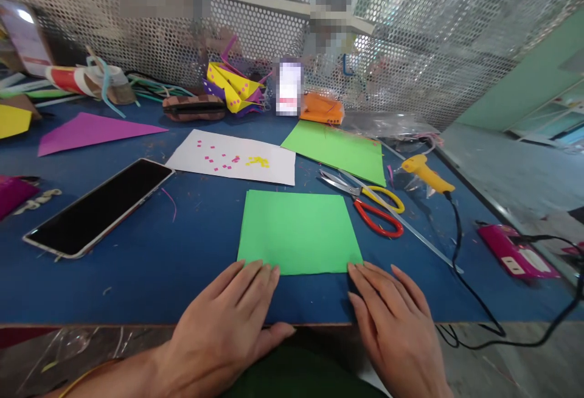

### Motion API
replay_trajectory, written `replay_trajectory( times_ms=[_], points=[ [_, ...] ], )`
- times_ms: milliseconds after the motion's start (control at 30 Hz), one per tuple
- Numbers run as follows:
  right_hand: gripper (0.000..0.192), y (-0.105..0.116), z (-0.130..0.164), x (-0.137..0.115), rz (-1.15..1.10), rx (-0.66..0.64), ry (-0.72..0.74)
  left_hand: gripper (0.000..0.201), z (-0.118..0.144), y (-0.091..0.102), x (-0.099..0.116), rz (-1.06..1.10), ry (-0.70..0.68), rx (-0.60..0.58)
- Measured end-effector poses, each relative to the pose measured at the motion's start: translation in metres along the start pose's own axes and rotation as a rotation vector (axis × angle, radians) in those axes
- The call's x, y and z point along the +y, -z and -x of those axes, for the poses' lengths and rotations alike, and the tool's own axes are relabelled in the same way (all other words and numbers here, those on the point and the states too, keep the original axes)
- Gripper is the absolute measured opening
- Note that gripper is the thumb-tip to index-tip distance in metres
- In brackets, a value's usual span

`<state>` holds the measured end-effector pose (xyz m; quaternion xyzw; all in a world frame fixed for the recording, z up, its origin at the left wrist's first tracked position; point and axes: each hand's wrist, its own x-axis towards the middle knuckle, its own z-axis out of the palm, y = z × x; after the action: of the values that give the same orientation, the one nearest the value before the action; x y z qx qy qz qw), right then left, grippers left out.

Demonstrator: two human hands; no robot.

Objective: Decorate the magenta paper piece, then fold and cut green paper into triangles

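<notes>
Left hand [223,316] and right hand [396,313] lie flat, gripping nothing, touching the green paper [298,227] just ahead. Seems a squaring-up step; next calls for even pressure.

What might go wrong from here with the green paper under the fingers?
The left hand and right hand touch the green paper only along its near edge, so its layers might slip apart. The scissors lie near its far right corner; a sweep could knock them. The black cord of the glue gun hangs off the table and might get caught.
</notes>
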<state>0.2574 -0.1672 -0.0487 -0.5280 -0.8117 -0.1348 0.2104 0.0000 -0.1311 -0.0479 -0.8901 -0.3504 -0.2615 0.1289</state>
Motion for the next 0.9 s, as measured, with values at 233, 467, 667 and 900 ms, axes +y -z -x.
replay_trajectory(
  times_ms=[233,467,667,900],
  points=[
    [0.028,-0.002,0.001,-0.001,-0.017,0.033,-0.032,0.044,0.016,0.013,-0.012,-0.039,0.067,-0.048],
    [0.025,0.004,-0.008,0.002,-0.003,0.038,-0.017,0.047,0.028,0.020,-0.026,-0.086,-0.008,-0.062],
    [0.034,0.000,-0.045,-0.006,0.093,-0.056,0.364,0.036,0.012,0.026,-0.038,0.209,0.235,-0.033],
    [0.031,-0.010,-0.065,-0.011,0.188,0.072,0.491,0.050,-0.056,0.031,-0.073,0.580,0.778,-0.073]
  ],
)
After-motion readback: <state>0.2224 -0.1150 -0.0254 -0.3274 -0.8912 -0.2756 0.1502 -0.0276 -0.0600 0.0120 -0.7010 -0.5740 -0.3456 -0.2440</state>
